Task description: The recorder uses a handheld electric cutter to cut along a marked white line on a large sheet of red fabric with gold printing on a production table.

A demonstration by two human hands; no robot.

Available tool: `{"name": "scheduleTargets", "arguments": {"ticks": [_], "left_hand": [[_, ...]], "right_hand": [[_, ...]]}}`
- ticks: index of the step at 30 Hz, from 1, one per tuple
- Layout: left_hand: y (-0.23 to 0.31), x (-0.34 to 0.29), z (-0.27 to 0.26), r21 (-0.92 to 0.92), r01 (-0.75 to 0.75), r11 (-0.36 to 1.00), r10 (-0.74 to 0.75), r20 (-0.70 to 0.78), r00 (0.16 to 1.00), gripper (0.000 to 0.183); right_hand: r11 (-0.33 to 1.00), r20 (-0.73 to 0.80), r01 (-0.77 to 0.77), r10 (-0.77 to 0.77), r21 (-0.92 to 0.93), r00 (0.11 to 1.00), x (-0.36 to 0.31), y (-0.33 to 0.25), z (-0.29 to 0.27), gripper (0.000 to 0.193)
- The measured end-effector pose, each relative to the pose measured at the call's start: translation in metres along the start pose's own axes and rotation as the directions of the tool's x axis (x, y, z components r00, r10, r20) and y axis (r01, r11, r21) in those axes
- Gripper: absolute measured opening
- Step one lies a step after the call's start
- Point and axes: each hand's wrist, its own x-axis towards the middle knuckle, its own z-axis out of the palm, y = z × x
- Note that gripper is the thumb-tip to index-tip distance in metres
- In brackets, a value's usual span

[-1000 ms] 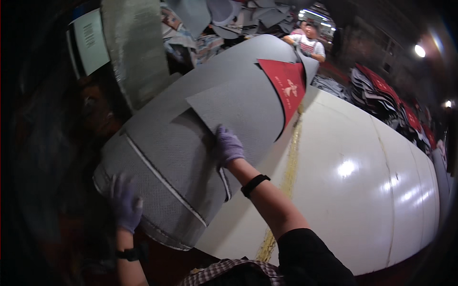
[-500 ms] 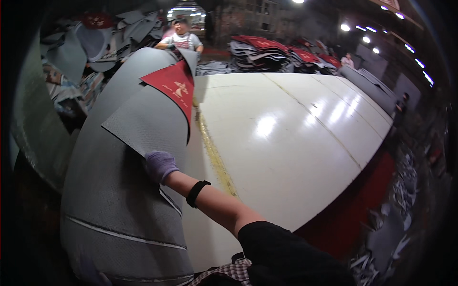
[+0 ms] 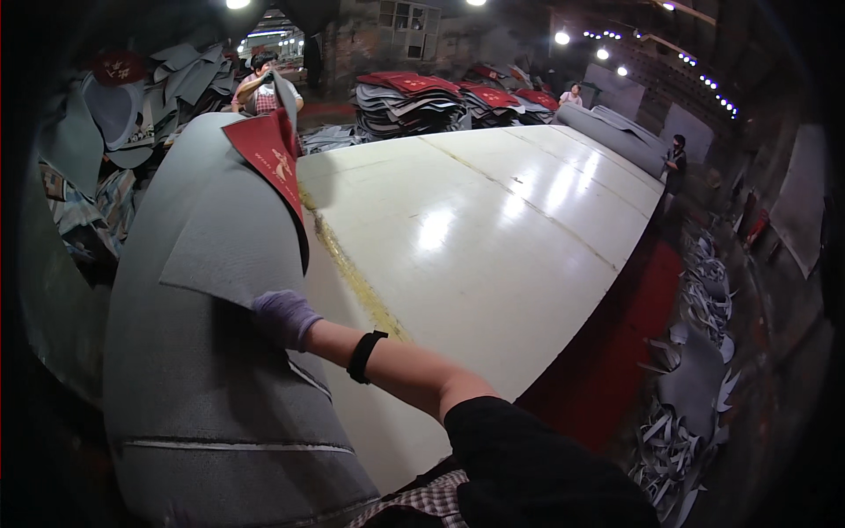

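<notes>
My right hand, in a purple knitted glove, is closed on the near corner of a floor mat. The mat shows a grey textured backing and a folded-over red face with gold print. It lies across a large curved pile of grey mat material on the left. At the far end, a co-worker raises a gloved hand at the mat's other end. My left hand is not in view.
A wide white table with yellow seam lines spreads to the right. Red and grey mat stacks stand behind it. A grey roll lies at its far right end, near another person. Grey offcut strips litter the floor at right.
The view has turned right, so the scene sits further left. My right hand keeps its grip on the mat. The co-worker's hand and the mat's far end have risen.
</notes>
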Motion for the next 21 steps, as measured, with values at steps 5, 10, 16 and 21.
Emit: {"name": "scheduleTargets", "arguments": {"ticks": [5, 10, 16, 21], "left_hand": [[0.004, 0.021, -0.014, 0.020, 0.005, 1.000, -0.004, -0.053, 0.999, 0.062], [0.008, 0.024, -0.021, 0.062, 0.060, 0.996, -0.055, -0.080, 0.995, 0.065], [-0.010, -0.054, 0.027, -0.261, 0.965, 0.019, -0.912, 0.391, 0.124, 0.071], [-0.020, -0.020, 0.010, 0.175, 0.102, 0.979, -0.081, -0.122, 0.989, 0.084]], "right_hand": [[0.993, 0.038, 0.105, -0.107, 0.058, 0.994, 0.008, -0.016, -0.004, 0.014], [0.984, 0.147, 0.177, -0.173, -0.015, 0.974, 0.015, -0.042, 0.000, 0.013], [0.971, 0.157, 0.235, -0.238, 0.033, 0.959, 0.030, -0.076, 0.030, 0.020], [0.991, 0.186, 0.111, -0.123, 0.075, 0.975, 0.030, -0.076, 0.029, 0.029]]}}
